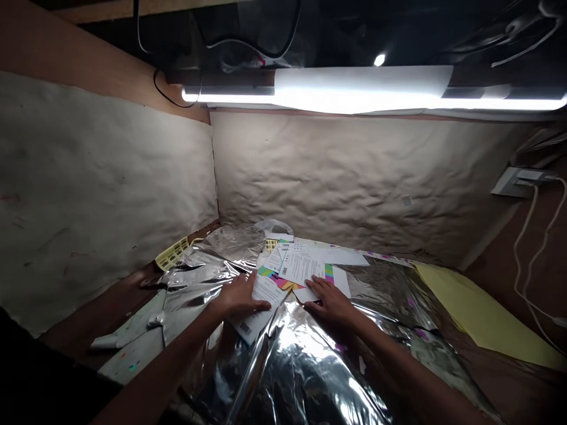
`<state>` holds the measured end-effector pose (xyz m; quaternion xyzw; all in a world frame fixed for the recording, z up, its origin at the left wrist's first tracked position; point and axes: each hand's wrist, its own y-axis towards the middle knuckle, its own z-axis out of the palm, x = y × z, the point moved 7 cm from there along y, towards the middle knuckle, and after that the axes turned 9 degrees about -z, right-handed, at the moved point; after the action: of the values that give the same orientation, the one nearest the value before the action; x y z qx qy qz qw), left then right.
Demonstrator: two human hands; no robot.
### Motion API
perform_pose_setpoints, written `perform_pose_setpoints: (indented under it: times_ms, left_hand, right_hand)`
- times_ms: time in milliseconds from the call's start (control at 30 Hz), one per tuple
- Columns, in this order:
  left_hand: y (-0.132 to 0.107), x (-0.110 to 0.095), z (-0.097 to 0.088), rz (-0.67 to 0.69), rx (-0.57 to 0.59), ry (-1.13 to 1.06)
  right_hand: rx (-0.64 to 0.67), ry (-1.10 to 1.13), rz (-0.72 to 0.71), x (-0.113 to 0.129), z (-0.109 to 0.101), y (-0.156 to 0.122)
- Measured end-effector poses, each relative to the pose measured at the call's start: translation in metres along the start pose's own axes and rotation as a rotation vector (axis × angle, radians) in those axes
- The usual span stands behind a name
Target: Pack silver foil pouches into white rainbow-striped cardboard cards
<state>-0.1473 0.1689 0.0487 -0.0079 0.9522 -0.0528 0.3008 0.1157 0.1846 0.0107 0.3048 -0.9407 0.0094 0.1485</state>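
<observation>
My left hand (241, 296) lies on a white printed leaflet (261, 316), thumb and fingers spread over its left side. The leaflet is tilted, with a barcode near its lower end. My right hand (330, 300) rests with spread fingers at the edge of a pile of papers, touching a white piece. Beyond the hands, more white printed leaflets (303, 265) overlap one another. Colourful striped cards (328, 273) show from beneath them. Between the hands, the crumpled silver foil sheet (292, 354) rises in a fold. The undersides of both hands are hidden.
A yellow sheet (469, 307) lies at the right. A yellow strip with dark rectangles (172, 254) leans at the left wall. Paper-covered walls (354, 177) enclose the surface. A lit tube lamp (363, 94) hangs above, and white cables (522, 254) drop at the right.
</observation>
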Motion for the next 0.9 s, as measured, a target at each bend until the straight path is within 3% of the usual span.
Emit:
perform_pose_setpoints:
  times_ms: [100, 233, 367, 433, 700, 767, 900]
  left_hand:
    - [0.008, 0.003, 0.001, -0.054, -0.019, 0.056]
    - [0.005, 0.025, -0.022, -0.059, -0.075, -0.078]
    - [0.011, 0.045, -0.039, -0.062, 0.136, -0.488]
    - [0.018, 0.049, -0.051, -0.067, 0.173, -0.592]
    - [0.058, 0.036, -0.098, -0.023, -0.012, -0.643]
    - [0.070, 0.034, -0.116, -0.035, -0.051, -0.617]
    - [0.094, 0.036, -0.172, -0.105, -0.107, -0.543]
  right_hand:
    - [-0.052, -0.042, 0.038, -0.017, -0.001, -0.017]
    - [-0.116, -0.048, 0.128, -0.048, -0.008, -0.044]
    - [-0.168, -0.011, 0.122, -0.061, -0.013, -0.063]
    - [-0.195, 0.038, 0.093, -0.061, -0.015, -0.070]
    - [-0.354, 0.325, 0.064, -0.076, -0.016, -0.084]
    - [-0.382, 0.371, 0.059, -0.080, -0.015, -0.085]
    - [-0.397, 0.428, 0.052, -0.082, -0.015, -0.085]
